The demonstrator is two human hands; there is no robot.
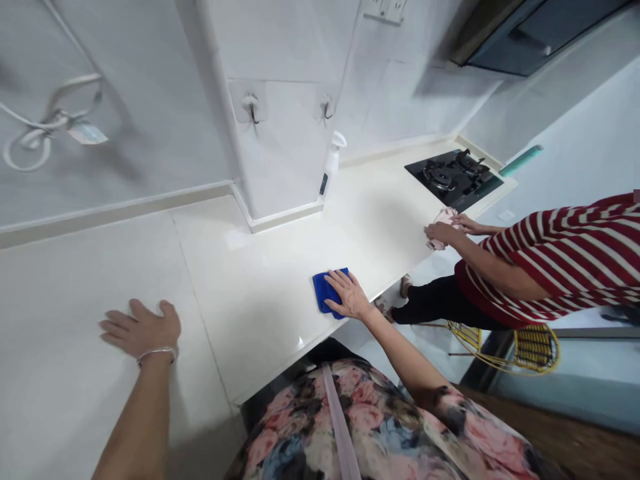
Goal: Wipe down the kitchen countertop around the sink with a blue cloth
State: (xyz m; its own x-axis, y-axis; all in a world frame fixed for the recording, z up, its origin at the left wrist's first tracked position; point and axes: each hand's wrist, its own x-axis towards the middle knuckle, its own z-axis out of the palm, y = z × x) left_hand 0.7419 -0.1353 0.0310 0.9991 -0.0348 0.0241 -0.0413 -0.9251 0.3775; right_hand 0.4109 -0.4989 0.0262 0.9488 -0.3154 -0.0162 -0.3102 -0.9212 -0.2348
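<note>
My right hand (349, 295) lies flat, fingers spread, pressing a folded blue cloth (323, 292) onto the white countertop (270, 267) near its front edge. My left hand (141, 329), a silver bangle on the wrist, rests palm down with fingers stretched out on the counter far to the left and holds nothing.
Another person in a red-and-white striped top (555, 257) stands at the right, both hands on a pale pink cloth (443, 227) beside a black gas hob (454, 177). A white spray bottle (331, 167) stands against the tiled pillar. A yellow wire stool (520, 343) sits on the floor.
</note>
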